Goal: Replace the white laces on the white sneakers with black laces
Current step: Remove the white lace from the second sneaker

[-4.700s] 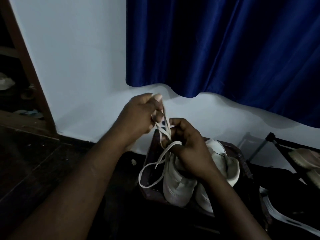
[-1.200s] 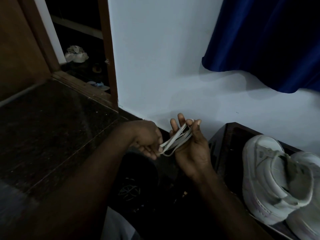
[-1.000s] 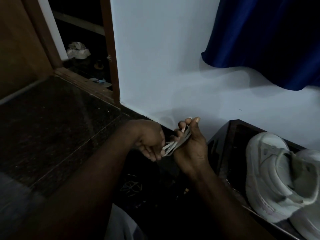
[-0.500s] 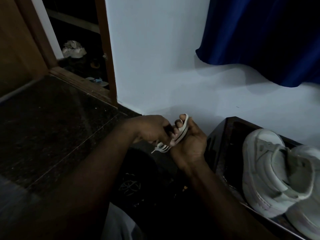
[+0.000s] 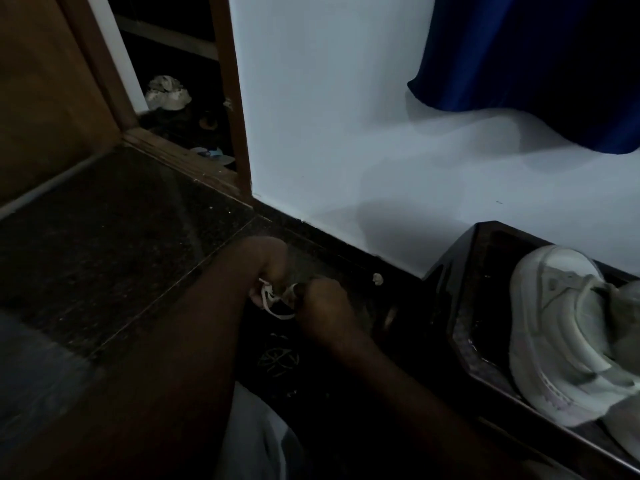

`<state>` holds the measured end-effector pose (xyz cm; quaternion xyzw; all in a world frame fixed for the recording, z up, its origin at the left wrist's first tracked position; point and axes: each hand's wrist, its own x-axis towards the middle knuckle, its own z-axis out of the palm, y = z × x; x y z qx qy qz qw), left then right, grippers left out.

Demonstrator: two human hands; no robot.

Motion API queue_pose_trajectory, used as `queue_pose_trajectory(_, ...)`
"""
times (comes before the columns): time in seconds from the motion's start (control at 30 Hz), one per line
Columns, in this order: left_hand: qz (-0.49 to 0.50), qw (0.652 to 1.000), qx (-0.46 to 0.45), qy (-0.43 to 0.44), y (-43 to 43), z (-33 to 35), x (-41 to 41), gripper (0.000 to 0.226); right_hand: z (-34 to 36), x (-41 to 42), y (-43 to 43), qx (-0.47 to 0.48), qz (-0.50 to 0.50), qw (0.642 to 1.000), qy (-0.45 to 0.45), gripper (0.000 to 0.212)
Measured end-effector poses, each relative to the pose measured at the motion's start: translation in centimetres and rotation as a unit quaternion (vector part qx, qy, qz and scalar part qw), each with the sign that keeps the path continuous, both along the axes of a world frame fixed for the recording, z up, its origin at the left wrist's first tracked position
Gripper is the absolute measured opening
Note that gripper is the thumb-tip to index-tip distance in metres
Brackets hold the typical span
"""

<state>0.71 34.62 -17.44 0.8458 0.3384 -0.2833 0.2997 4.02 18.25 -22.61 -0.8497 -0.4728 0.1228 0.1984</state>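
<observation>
Far left, a door frame opens onto a dark room, and dark floor runs from it to the white wall.

Low in the middle, watching through the head camera, I see both hands close together just above the floor. The left hand has its fingers curled round one end of a bunched white lace. The right hand pinches the other end, and a short loop sags between them. The lace is free of any shoe, so I judge the unlacing of at least one shoe done and the bundle about to be put down.

Just below the hands a faint tangle lies on the floor. It may be the black laces, but it is too dark to tell. A pale scrap sits by the skirting.

Further right, well apart from the hands, a dark stand carries a sneaker, with a second sneaker touching it at the frame edge. The near sneaker's long axis runs roughly from the wall towards me. Both lie to the right of the hands, the right hand nearer, so I expect the reach for them to go that way.

A blue curtain hangs above.
</observation>
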Motion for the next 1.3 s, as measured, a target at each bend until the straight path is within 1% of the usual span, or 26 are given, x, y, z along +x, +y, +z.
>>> queue_pose_trajectory(0.07, 0.023, 1.000, 0.001, 0.010, 0.6, -2.1, -0.1, 0.031, -1.2, -0.9, 1.0, -0.015, 0.014, 1.000, 0.023, 0.024)
queue_pose_trajectory(0.13, 0.031, 0.999, 0.000, 0.036, 1.0, -3.4, -0.2, 0.033, -2.3, -1.5, 1.9, -0.043, 0.023, 0.998, 0.039, 0.028)
queue_pose_trajectory(0.2, 0.022, 0.996, -0.006, 0.087, 1.3, -4.1, -0.4, 0.036, -3.2, -2.1, 2.4, -0.068, 0.033, 0.997, 0.034, 0.029)
queue_pose_trajectory(0.27, 0.044, 0.991, -0.005, 0.124, 1.8, -4.7, -0.7, 0.040, -3.5, -2.4, 2.7, -0.067, 0.021, 0.997, 0.012, 0.028)
queue_pose_trajectory(0.4, 0.047, 0.991, -0.012, 0.123, 2.7, -5.9, -1.6, 0.039, -3.3, -2.5, 2.7, -0.028, -0.021, 0.999, -0.035, 0.033)
queue_pose_trajectory(0.47, 0.056, 0.990, -0.024, 0.127, 2.9, -5.9, -1.6, 0.035, -3.2, -2.6, 2.6, -0.010, -0.032, 0.998, -0.058, 0.032)
queue_pose_trajectory(0.53, 0.083, 0.987, -0.054, 0.127, 3.2, -5.9, -1.4, 0.028, -3.1, -2.6, 2.5, 0.003, -0.041, 0.998, -0.044, 0.030)
queue_pose_trajectory(0.6, 0.102, 0.985, -0.079, 0.116, 2.7, -5.7, -1.5, 0.016, -2.6, -2.4, 2.2, -0.010, -0.053, 0.998, -0.036, 0.030)
queue_pose_trajectory(0.67, 0.084, 0.988, -0.076, 0.101, 1.7, -4.4, -1.5, 0.024, -1.9, -1.9, 1.7, -0.024, -0.063, 0.997, -0.040, 0.028)
queue_pose_trajectory(0.77, 0.066, 0.993, -0.074, 0.059, -0.1, -1.8, -1.0, 0.027, -0.2, -0.9, 0.9, -0.030, -0.075, 0.996, -0.046, 0.026)
queue_pose_trajectory(0.87, 0.043, 0.999, -0.025, -0.018, -1.7, 0.2, -0.4, 0.026, 2.1, 0.2, 0.0, -0.020, -0.086, 0.995, -0.042, 0.026)
queue_pose_trajectory(0.93, 0.028, 0.998, -0.002, -0.053, -2.9, 1.7, -0.1, 0.032, 3.6, 0.9, -1.0, -0.010, -0.087, 0.995, -0.047, 0.024)
queue_pose_trajectory(0.97, 0.012, 0.997, 0.030, -0.066, -3.4, 2.4, 0.0, 0.031, 4.4, 1.2, -1.5, -0.004, -0.085, 0.995, -0.055, 0.024)
queue_pose_trajectory(1.03, -0.029, 0.989, 0.102, -0.103, -4.5, 4.1, 0.4, 0.011, 6.0, 1.9, -2.7, 0.012, -0.093, 0.993, -0.069, 0.028)
queue_pose_trajectory(1.07, -0.042, 0.982, 0.122, -0.135, -5.2, 5.0, 0.6, 0.010, 6.8, 2.3, -3.5, 0.018, -0.098, 0.992, -0.081, 0.028)
queue_pose_trajectory(1.1, -0.045, 0.976, 0.127, -0.168, -5.9, 5.7, 0.8, 0.013, 7.5, 2.8, -4.2, 0.020, -0.102, 0.990, -0.097, 0.027)
queue_pose_trajectory(1.2, -0.012, 0.962, 0.103, -0.252, -8.5, 7.8, 1.4, 0.004, 9.8, 4.5, -7.0, 0.018, -0.127, 0.983, -0.133, 0.024)
queue_pose_trajectory(1.3, 0.015, 0.944, 0.078, -0.322, -11.2, 9.1, 2.3, 0.011, 12.1, 6.1, -10.0, 0.035, -0.158, 0.975, -0.150, 0.024)
